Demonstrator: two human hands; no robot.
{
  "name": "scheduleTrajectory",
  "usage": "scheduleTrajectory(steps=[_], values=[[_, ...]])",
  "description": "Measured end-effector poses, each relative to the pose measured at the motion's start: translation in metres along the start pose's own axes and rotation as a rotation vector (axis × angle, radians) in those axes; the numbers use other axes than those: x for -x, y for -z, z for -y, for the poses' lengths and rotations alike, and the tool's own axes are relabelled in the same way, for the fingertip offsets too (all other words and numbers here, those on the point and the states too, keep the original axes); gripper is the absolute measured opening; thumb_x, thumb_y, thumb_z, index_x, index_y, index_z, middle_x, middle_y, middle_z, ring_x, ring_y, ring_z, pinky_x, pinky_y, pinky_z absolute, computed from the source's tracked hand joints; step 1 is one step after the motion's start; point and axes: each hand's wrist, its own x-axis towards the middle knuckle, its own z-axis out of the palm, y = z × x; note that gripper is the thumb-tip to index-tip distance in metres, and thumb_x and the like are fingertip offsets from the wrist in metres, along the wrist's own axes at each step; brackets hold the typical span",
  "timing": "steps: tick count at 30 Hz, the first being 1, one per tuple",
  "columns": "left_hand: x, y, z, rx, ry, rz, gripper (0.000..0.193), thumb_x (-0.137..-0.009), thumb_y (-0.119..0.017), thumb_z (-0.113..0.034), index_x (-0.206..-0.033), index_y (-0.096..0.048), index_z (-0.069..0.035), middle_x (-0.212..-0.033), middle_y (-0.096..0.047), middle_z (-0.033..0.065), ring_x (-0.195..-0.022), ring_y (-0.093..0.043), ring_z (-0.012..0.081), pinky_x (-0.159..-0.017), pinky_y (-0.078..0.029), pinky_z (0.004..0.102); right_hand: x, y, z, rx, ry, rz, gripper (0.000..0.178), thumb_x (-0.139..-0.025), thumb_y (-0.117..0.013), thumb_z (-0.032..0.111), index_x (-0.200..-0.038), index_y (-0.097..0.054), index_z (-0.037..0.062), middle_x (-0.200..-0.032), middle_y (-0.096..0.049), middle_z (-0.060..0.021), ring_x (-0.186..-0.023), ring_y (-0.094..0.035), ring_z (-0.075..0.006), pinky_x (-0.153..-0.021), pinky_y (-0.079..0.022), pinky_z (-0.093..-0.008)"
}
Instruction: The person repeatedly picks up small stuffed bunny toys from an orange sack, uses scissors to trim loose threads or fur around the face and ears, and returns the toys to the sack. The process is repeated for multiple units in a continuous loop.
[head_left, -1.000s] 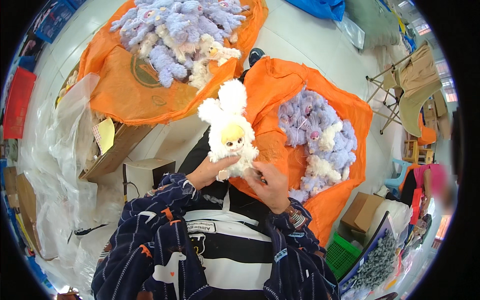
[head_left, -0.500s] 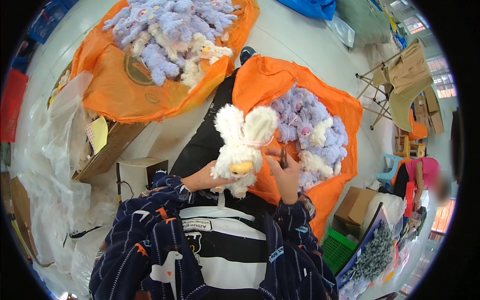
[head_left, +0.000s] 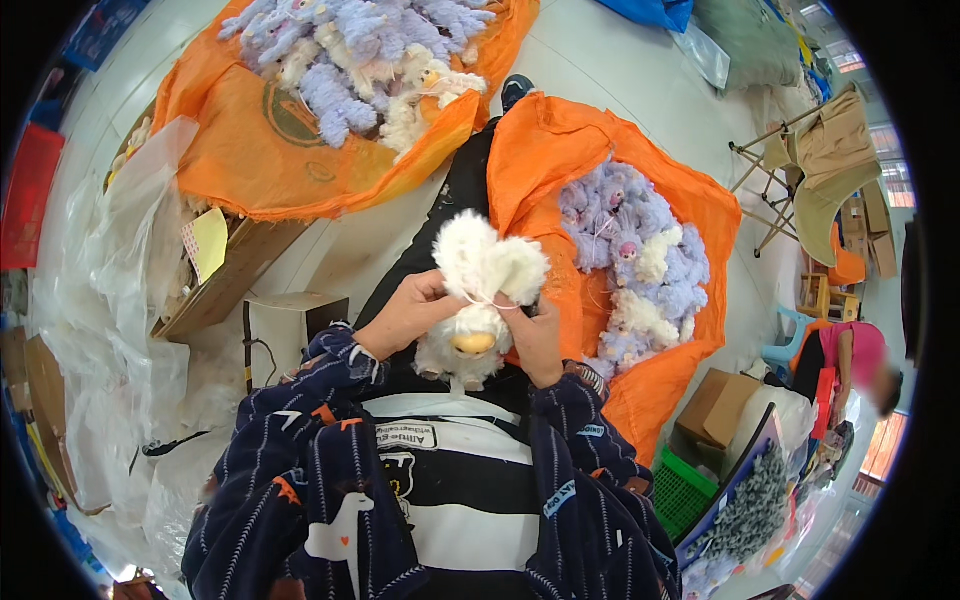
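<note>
Plush toy (head_left: 477, 322) near orange sacks (head_left: 545, 150), pale tiled floor (head_left: 590, 62).

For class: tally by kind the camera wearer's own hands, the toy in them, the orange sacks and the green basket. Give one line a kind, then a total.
Hands: 2 (left hand, right hand)
Toy in them: 1
Orange sacks: 2 (left sack, right sack)
Green basket: 1
Total: 6
</note>
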Motion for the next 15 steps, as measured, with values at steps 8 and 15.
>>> scheduleTrajectory(steps=[8,15], values=[[-0.008,-0.002,0.016,-0.124,-0.289,-0.127,0.017,-0.081,-0.056,-0.002,-0.096,-0.061,0.003,-0.091,-0.063,0.0038,-0.084,-0.055,0.0070,-0.073,-0.046,0.0233,-0.006,0.009,-0.020,0.041,-0.002,-0.090,0.029,-0.082,-0.062,0.011,-0.106,-0.055,-0.0023,-0.098,-0.061,-0.0075,-0.087,-0.057,-0.0150,-0.076,-0.046,-0.0266],[-0.002,0.004,-0.014,-0.070,-0.274,-0.098,0.023,-0.081,-0.059,-0.004,-0.103,-0.058,0.000,-0.091,-0.061,0.0021,-0.082,-0.053,0.0059,-0.072,-0.046,0.0248,-0.004,0.002,-0.016,0.042,0.030,-0.042,0.029,-0.084,-0.056,0.006,-0.111,-0.051,-0.0021,-0.105,-0.057,-0.0086,-0.090,-0.057,-0.0169,-0.078,-0.046,-0.0290]])
